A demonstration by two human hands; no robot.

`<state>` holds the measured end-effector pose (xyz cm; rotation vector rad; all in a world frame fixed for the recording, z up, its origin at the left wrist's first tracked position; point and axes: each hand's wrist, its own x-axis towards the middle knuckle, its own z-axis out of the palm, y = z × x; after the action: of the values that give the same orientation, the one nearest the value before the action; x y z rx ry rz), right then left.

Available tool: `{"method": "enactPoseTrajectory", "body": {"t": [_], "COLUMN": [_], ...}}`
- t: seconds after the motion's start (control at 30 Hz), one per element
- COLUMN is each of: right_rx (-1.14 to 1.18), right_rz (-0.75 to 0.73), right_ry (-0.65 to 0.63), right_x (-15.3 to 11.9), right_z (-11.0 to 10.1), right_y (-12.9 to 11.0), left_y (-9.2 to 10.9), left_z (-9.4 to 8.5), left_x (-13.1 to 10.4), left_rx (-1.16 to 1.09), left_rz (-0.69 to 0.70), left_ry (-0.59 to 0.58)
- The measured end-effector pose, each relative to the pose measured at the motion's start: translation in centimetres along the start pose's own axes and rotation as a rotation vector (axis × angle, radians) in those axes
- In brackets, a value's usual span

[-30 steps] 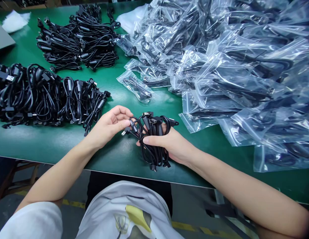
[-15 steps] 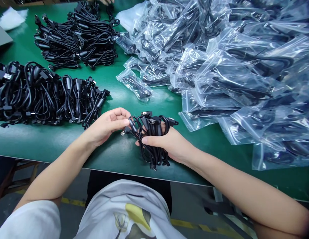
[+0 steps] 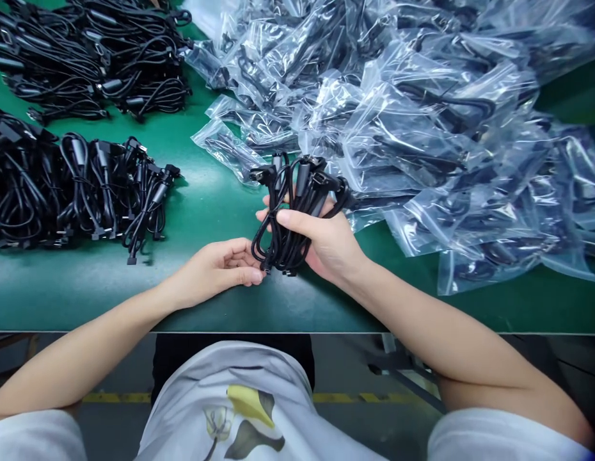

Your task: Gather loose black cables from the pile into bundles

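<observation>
My right hand (image 3: 326, 240) is wrapped round a bunch of several coiled black cables (image 3: 290, 240), thumb across the front, holding it above the table near its front edge. Plugs and thick moulded barrels stick out at the top of the bunch; more connectors show at its bottom. My left hand (image 3: 228, 272) is at the lower left of the bunch, fingers curled and thumb close to them, its fingertips closed at the bottom end of the leftmost cable. The exact contact there is partly hidden.
A row of tied black cables (image 3: 81, 186) lies at the left on the green table (image 3: 201, 211). Behind it is another cable pile (image 3: 134, 64). Clear zip bags (image 3: 374, 134) with black cables heap across the back and right. One small bag (image 3: 225, 150) lies at the heap's left edge.
The bunch in my right hand has risen and turned more upright. My left hand has moved from the cable's upper loop down to its lower end. The camera view has shifted to the right.
</observation>
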<state>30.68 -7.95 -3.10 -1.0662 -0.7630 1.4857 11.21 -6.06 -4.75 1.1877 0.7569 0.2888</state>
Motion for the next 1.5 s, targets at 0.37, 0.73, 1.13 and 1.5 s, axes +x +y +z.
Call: {"method": "enactPoseTrajectory", "body": {"t": [0.37,0.73,1.13,1.5], "right_rx": [-0.042,-0.119,-0.125,0.088], "right_rz": [-0.029,0.289,0.353,0.236], "right_ry": [-0.007,-0.189,-0.226,-0.286], "right_x": [-0.4,-0.4,-0.1,0.0], "right_z": [0.2,0.0,-0.3,-0.1], "right_y": [0.2,0.3,1.1,1.4], "left_y": [-0.1,1.0,2.8,4.0], "left_z": [0.0,-1.1,-6.6,-2.8], "left_x": [0.1,-2.0,-3.6,-0.7], "left_rx": [0.087,0.998,1.065,0.042], "left_rz": [0.02,0.253,0.263,0.349], "left_ry": [0.017,0.361,0.905,0.448]}}
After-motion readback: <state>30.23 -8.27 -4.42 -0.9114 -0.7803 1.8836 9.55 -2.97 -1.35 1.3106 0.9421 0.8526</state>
